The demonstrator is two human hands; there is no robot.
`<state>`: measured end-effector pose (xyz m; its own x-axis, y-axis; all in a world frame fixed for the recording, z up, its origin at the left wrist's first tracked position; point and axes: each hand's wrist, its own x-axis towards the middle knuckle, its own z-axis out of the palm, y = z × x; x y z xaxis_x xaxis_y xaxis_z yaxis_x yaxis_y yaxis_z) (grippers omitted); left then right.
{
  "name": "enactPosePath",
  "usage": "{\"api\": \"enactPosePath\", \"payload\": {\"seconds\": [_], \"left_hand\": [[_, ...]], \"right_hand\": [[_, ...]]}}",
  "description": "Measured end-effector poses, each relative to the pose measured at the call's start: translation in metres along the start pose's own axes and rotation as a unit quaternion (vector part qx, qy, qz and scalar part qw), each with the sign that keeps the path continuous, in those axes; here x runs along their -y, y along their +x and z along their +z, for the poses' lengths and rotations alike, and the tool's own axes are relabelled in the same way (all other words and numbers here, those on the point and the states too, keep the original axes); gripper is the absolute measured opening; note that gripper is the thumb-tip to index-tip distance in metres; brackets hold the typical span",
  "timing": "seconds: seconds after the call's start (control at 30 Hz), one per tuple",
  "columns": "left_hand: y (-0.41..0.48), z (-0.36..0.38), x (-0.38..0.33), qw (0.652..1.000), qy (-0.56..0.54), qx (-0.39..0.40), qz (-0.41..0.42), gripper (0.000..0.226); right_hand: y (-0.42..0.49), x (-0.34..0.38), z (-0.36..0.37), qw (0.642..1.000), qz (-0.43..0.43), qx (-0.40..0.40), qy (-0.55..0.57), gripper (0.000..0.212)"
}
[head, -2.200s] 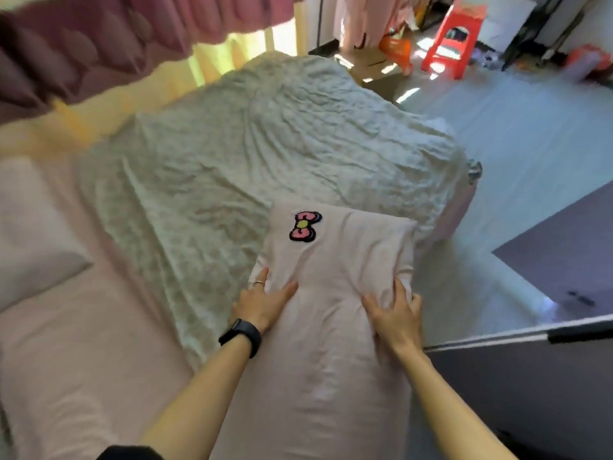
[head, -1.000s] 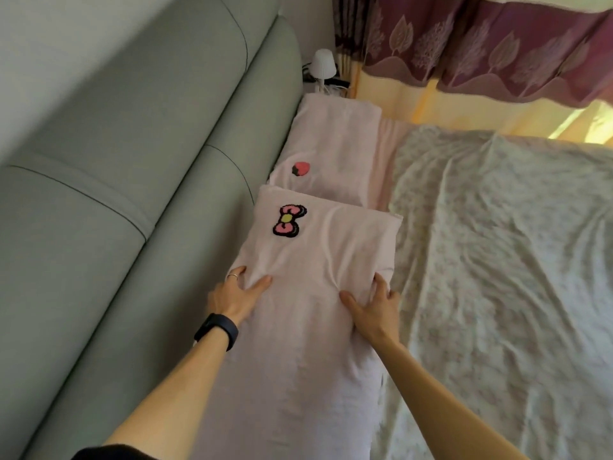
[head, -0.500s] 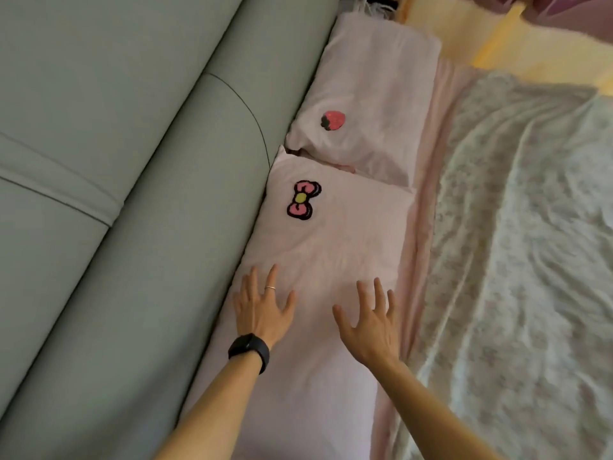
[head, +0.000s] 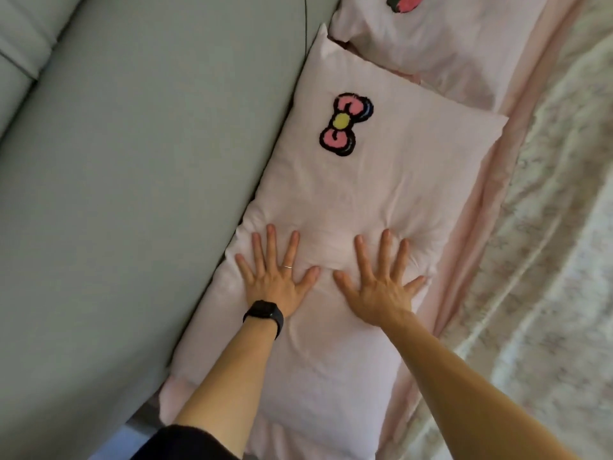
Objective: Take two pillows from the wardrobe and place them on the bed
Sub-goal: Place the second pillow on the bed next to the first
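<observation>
Left hand [head: 277, 280], right hand [head: 381, 288] flat on bow pillow [head: 348, 194] — bed [head: 481, 207].

One head-worn camera looks steeply down, close above the pale pink bow-patch pillow [head: 348, 200], grey-green padded headboard [head: 132, 194] at its left.

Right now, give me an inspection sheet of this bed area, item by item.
Surface: bed with a pink sheet, rumpled floral cover on the right side.
Job's things: bow pillow lies flat against the headboard; strawberry pillow lies beyond it, their corners meeting.
Clutter: nothing seen.
Grippers: left hand and right hand lie flat on the bow pillow, fingers spread, gripping nothing.
Cables: a thin dark line runs down the headboard; cannot tell whether cable or seam.
Surroundings: grey-green padded headboard on the left; black watch on the left wrist.
</observation>
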<state>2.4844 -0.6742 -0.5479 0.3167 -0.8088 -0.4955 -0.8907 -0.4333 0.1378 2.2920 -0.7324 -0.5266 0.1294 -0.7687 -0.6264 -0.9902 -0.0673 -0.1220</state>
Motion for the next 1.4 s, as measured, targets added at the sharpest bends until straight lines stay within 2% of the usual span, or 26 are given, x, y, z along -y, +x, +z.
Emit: {"api": "enactPosePath", "payload": {"seconds": [0.13, 0.27, 0.33, 0.43, 0.5, 0.67, 0.8, 0.9, 1.0, 1.17, 1.23, 1.3, 1.4], "left_hand": [[-0.014, -0.032, -0.007, 0.997, -0.010, 0.068, -0.016, 0.078], [-0.047, -0.070, -0.016, 0.985, -0.016, 0.171, -0.030, 0.080], [-0.069, -0.090, -0.019, 0.977, -0.020, 0.209, -0.028, 0.079], [-0.105, -0.117, -0.018, 0.971, -0.076, 0.228, 0.006, 0.053], [-0.132, -0.138, -0.016, 0.967, -0.123, 0.224, 0.008, 0.047], [-0.190, -0.209, -0.006, 0.990, -0.114, 0.076, 0.035, 0.044], [-0.237, -0.265, 0.015, 0.995, -0.036, -0.080, 0.057, 0.042], [-0.272, -0.300, 0.036, 0.980, -0.030, -0.192, 0.049, 0.039], [-0.298, -0.335, 0.062, 0.956, -0.052, -0.289, 0.025, 0.035], [-0.327, -0.393, 0.108, 0.897, -0.074, -0.435, -0.025, 0.037], [-0.333, -0.409, 0.129, 0.887, -0.062, -0.456, -0.047, 0.042], [-0.331, -0.419, 0.149, 0.892, -0.050, -0.445, -0.064, 0.049], [-0.321, -0.424, 0.172, 0.903, -0.017, -0.423, -0.074, 0.060]], "right_hand": [[-0.018, 0.004, -0.039, 0.995, -0.004, 0.094, -0.030, 0.081], [-0.052, 0.003, -0.081, 0.981, -0.034, 0.176, -0.069, 0.079], [-0.070, 0.002, -0.104, 0.978, -0.054, 0.190, -0.060, 0.066], [-0.104, 0.006, -0.138, 0.980, -0.077, 0.181, -0.039, 0.051], [-0.132, 0.014, -0.161, 0.983, -0.092, 0.158, -0.031, 0.047], [-0.202, 0.043, -0.210, 0.981, -0.175, 0.077, 0.028, 0.044], [-0.254, 0.072, -0.240, 0.959, -0.280, -0.002, 0.045, 0.035], [-0.288, 0.098, -0.261, 0.931, -0.347, -0.069, 0.087, 0.032], [-0.314, 0.130, -0.280, 0.898, -0.412, -0.105, 0.117, 0.033], [-0.335, 0.199, -0.305, 0.848, -0.491, -0.153, 0.125, 0.039], [-0.340, 0.229, -0.309, 0.832, -0.508, -0.183, 0.125, 0.043], [-0.343, 0.256, -0.311, 0.824, -0.515, -0.205, 0.115, 0.046], [-0.337, 0.292, -0.311, 0.826, -0.523, -0.195, 0.074, 0.051]]}}
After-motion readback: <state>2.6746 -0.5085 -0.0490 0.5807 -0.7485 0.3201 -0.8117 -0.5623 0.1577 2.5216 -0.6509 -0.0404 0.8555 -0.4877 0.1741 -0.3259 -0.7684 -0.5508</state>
